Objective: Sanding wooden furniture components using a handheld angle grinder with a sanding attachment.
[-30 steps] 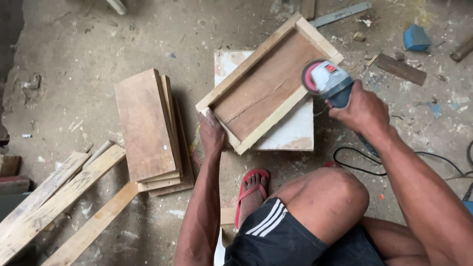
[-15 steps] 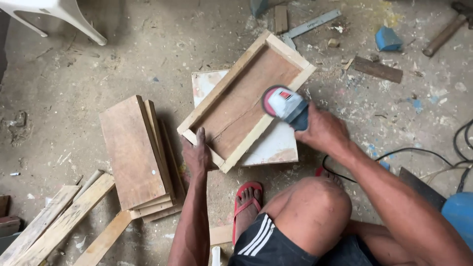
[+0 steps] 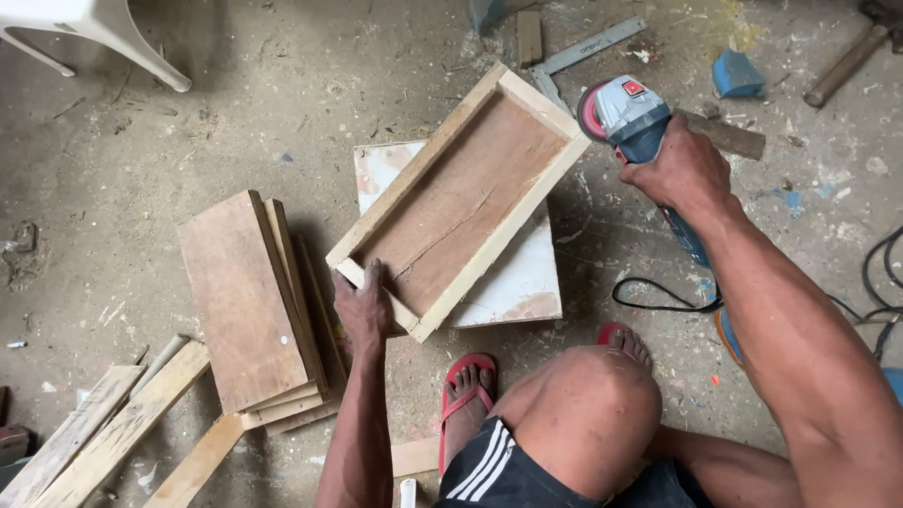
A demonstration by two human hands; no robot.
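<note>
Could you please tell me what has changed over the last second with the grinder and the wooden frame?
The right hand has swung the angle grinder from halfway along the wooden frame's long right rail up to its far right corner, past the end of the rail. The left hand still grips the frame's near end. The frame stays on the white board, and the plank stack is unmoved.

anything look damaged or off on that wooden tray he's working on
Yes. The brown panel inside the pale wooden frame has a jagged crack running along its length toward the left hand. The frame also sits skewed on the white board beneath it. The right hand holds the grinder at the frame's far corner.
</note>
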